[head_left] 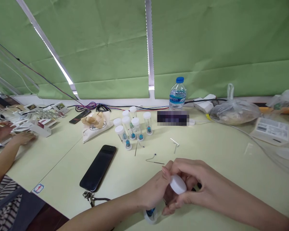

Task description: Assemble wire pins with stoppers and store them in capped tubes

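My left hand [154,189] is closed around a clear tube with a white cap [178,184]. The tube leans, its white base [151,218] showing below my left wrist with something blue inside. My right hand [195,181] has its fingers wrapped round the capped end, touching the cap and tube. A small black piece shows by the right palm. Beyond my hands, several similar capped tubes [135,123] with blue pieces stand grouped on the table. Thin metal pieces [159,163] lie between that group and my hands.
A black phone [98,168] with a strap lies left of my hands. Behind are a cloth pouch [97,128], another phone [80,116], a water bottle [177,96] and cables. Plastic bags [236,112] and a white box [271,131] sit right. Another person's hands [21,138] are far left.
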`<state>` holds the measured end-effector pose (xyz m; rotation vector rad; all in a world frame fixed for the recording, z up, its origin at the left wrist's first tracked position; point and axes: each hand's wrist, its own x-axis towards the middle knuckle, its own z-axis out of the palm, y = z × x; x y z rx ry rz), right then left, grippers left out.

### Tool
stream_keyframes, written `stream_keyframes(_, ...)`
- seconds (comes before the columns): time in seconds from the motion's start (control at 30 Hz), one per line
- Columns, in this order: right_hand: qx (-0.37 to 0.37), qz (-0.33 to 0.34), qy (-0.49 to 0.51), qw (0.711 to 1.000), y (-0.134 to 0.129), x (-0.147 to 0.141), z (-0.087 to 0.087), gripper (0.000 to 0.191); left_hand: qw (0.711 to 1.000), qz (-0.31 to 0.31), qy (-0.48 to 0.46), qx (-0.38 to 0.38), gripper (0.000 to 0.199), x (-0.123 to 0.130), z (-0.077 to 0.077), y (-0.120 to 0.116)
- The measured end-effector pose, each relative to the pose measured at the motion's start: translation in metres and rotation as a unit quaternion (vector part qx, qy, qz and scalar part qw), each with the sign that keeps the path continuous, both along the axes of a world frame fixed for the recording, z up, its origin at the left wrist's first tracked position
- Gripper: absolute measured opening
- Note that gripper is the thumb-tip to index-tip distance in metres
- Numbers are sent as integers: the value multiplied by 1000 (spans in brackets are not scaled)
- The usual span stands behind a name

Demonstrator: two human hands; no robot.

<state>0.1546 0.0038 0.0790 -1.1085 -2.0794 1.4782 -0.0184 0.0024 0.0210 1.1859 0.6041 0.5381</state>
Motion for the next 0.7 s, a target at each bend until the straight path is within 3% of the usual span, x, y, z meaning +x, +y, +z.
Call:
stream_keyframes(0.17, -50, 10, 15, 999, 2, 2, -1, 24, 1000, 3, -5, -10, 83, 2, 2, -3)
stream_keyframes(0.3, 39, 13, -22, 999, 0, 3, 6, 22, 1000, -14, -25, -12, 72, 5, 2, -3)
stream_keyframes(0.37, 82, 22, -29, 996, -1, 5, 12, 23, 1000, 3, -23, 11, 58, 4, 5, 0)
stream_keyframes(0.43, 105, 12, -32, 994, -2, 10, 18, 36, 998, 39, -14, 56, 48, -2, 14, 7)
stream_keyframes(0.53, 148, -52, -51, 986, -2, 22, 30, 60, 980, 93, -39, 170, 44, -18, 44, 27)
stream_keyframes(0.7, 225, -165, -84, 957, 1, 45, 45, 59, 885, 237, -94, 390, 33, -48, 121, 83)
